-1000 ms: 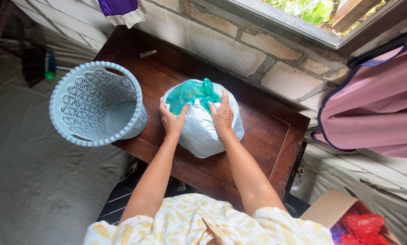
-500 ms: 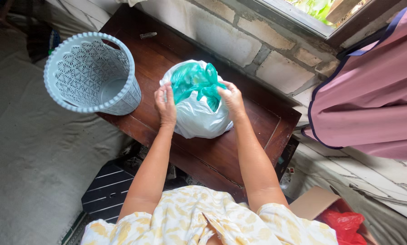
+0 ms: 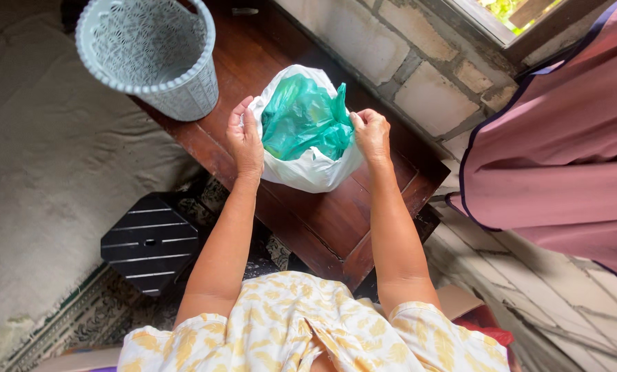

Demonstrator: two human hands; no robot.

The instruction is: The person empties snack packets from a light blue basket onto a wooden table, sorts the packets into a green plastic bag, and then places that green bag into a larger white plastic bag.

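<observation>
A white plastic bag point(image 3: 313, 172) stands on the dark wooden table point(image 3: 329, 220), its mouth spread wide. Crumpled green plastic point(image 3: 301, 117) fills the inside. My left hand point(image 3: 245, 138) grips the left edge of the bag's mouth. My right hand point(image 3: 370, 132) pinches the right edge, fingers closed on the plastic. Both forearms reach up from the bottom of the view.
A pale blue lattice basket point(image 3: 150, 52) stands on the table's far left end. A black slatted stool point(image 3: 150, 241) sits on the floor below. A brick wall point(image 3: 419, 62) runs behind the table; a pink cloth point(image 3: 563, 151) hangs at right. A red bag point(image 3: 484, 331) peeks out by my right elbow.
My hands moved from pressing the bag's sides to its rim and pulled the mouth open, showing more green plastic. The view has shifted, so everything sits higher in frame.
</observation>
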